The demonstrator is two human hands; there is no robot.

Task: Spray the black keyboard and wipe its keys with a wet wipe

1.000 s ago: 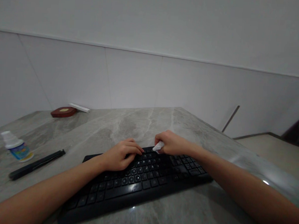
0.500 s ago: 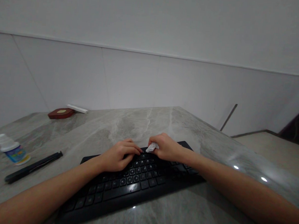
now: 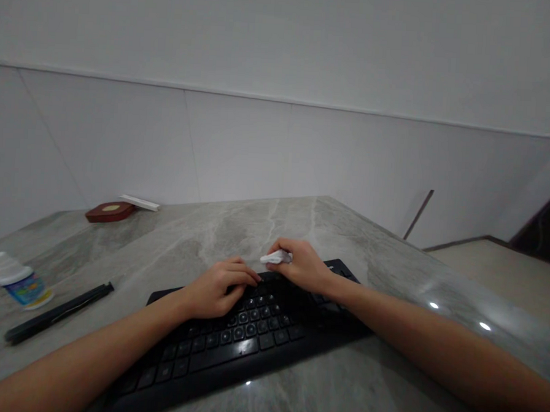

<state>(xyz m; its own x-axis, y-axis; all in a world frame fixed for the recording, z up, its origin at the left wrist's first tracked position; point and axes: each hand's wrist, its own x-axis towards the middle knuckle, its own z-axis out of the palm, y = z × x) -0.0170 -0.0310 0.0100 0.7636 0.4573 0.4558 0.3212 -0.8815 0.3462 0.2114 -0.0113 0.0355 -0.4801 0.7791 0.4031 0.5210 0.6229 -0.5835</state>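
Keyboard (image 3: 247, 340) apparently being wiped, remaining portion unclear; right hand (image 3: 303, 266) pinching white tissue (image 3: 276, 257) near far edge; left hand (image 3: 214, 289) resting loosely open, gripping nothing visible.

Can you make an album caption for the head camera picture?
Left hand resting on a black keyboard, right hand holding a white tissue near its far edge.

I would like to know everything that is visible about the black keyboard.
The keyboard is black and looks plastic, with dark square keys, a long space bar catching a glint, and a plain front edge. It lies keys up on the grey marbled table, slanted, its right end farther away. The left hand rests on it; the right hand covers more keys, though contact there is unclear.
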